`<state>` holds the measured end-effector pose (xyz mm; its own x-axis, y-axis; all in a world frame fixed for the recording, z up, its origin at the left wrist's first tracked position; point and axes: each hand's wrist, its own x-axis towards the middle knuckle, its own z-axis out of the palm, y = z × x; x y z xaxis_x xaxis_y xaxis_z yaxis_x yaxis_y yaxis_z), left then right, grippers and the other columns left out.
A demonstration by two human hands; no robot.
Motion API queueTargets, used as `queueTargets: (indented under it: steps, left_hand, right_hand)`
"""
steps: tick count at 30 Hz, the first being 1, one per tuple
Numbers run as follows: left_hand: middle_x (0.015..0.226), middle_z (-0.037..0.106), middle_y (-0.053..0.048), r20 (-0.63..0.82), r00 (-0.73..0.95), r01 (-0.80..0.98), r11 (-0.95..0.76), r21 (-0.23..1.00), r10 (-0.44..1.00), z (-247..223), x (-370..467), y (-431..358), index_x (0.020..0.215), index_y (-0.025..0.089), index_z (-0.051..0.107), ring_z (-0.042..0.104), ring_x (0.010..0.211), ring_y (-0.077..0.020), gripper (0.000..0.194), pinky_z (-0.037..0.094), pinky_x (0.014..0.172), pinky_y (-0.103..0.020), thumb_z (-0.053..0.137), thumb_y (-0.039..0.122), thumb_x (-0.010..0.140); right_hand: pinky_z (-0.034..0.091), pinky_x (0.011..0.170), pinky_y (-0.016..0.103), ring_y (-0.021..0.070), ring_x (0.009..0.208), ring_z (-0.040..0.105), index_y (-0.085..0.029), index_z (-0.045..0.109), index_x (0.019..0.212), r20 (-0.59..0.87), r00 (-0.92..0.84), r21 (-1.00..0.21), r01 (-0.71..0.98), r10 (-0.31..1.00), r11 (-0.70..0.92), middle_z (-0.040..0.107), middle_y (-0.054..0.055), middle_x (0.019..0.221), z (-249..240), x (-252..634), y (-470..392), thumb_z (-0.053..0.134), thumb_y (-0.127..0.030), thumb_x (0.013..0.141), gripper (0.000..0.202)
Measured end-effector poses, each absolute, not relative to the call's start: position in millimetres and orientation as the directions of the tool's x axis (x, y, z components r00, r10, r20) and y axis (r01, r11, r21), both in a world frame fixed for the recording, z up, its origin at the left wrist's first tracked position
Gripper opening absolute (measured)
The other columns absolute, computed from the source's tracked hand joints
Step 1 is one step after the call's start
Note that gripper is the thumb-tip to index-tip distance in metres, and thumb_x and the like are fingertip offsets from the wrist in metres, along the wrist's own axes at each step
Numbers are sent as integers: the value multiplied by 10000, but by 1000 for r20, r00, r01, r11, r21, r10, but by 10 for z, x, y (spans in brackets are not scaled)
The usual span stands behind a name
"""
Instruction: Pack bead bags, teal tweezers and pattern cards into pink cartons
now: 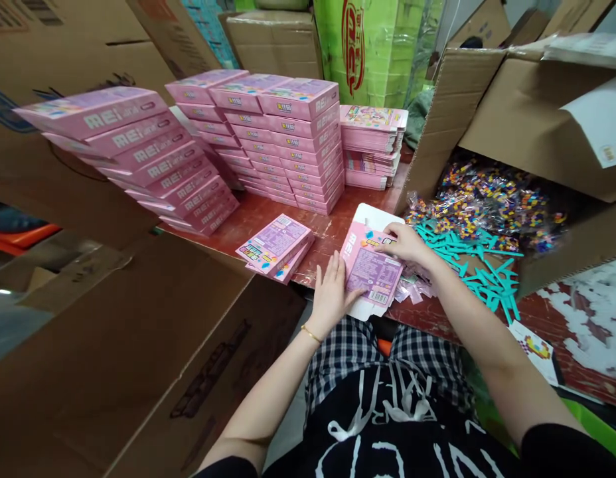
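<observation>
A flat pink and purple carton [370, 271], its white end flaps folded out at both ends, lies tilted at the table's front edge before me. My left hand [332, 290] grips its left side, fingers along the edge and thumb across the printed face. On the upper right of the same carton, my right hand [406, 244] has its fingers bent and pressed against the panel; the fingertips are partly hidden. Left of my hands lie a few closed pink boxes [278, 242]. Small clear packets [415, 290] peek out beside the carton's lower right side.
Tall stacks of pink boxes [288, 143] stand behind, with another leaning stack [153, 159] at left. Flat cartons [370, 136] are piled further right. Turquoise plastic tools [487, 272] and bags of coloured beads [492, 199] spill from an open cardboard box [432, 119]. Large cardboard [113, 345] borders the left.
</observation>
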<state>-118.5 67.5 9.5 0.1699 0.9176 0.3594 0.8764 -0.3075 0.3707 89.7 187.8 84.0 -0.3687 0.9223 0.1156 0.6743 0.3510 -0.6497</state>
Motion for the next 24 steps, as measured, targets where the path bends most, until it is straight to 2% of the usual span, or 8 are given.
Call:
queueTargets:
  steps: [4,7,10,13,15,17,21,24]
  left_hand:
    - [1565,265,-247,554,118,748,-441,496,824,838,-1184,216,1531,127,178,334,1423,-372,1100,336,1131,-523,738,581,701]
    - [1291,645,-115,397,217,524,-450,723,892,1148,-1080,-95,1385,215,495,660,1091,-267,705,528,942,-360,737,456,768]
    - [858,759,-39,209,244,286,-277,917,947,1047,-890,-241,1031,181,718,694,702,-174,269,560,671,-261,658,374,854]
    - [836,760,-66,56,172,5,-58,998,984,697,-661,-305,907,134,720,691,694,-193,284,564,659,-287,696,401,810]
    - [890,759,-87,-35,178,-143,61,988,983,449,-521,-355,907,125,704,700,747,-213,316,571,713,-322,720,415,782]
    - [946,749,-106,-92,247,-203,144,969,965,254,-401,-393,955,123,683,702,814,-230,349,568,772,-359,710,429,788]
    - [1244,640,-121,-5,264,-172,52,984,964,93,-195,-270,1293,176,501,619,1121,-248,640,467,1007,-406,756,391,747]
    - [1266,594,-102,54,133,-74,-44,996,990,102,-54,-17,1263,190,496,577,1141,-222,666,428,1018,-367,789,394,701]
  right_hand:
    - [341,501,230,86,524,429,-177,546,667,358,-434,-834,249,827,492,496,-50,594,1424,1039,955,780,-382,734,318]
    - [421,533,251,112,570,516,-188,594,731,575,-415,-728,135,706,672,566,-21,639,1581,1151,474,777,-298,761,216]
    - [522,689,321,173,750,612,-215,658,940,738,-348,-478,336,578,812,640,33,817,1391,1265,299,767,-266,772,207]
    - [458,987,491,299,1147,547,-231,605,1189,840,-71,-356,676,538,645,573,119,1184,998,1409,208,806,-372,715,534]
    - [355,1083,561,353,1317,410,-219,525,1303,799,156,-491,727,581,479,440,156,1375,705,1526,108,801,-426,701,694]
    - [390,1063,535,334,1301,444,-205,500,1320,639,311,-708,595,704,380,442,164,1389,427,1643,-12,758,-446,739,681]
    - [532,797,363,230,921,640,-195,619,1079,197,273,-977,135,941,166,658,89,1022,11,1802,-170,688,-509,783,437]
    - [468,596,277,146,611,540,-198,577,758,41,207,-999,10,978,40,560,-17,655,-133,1856,-178,651,-561,795,372]
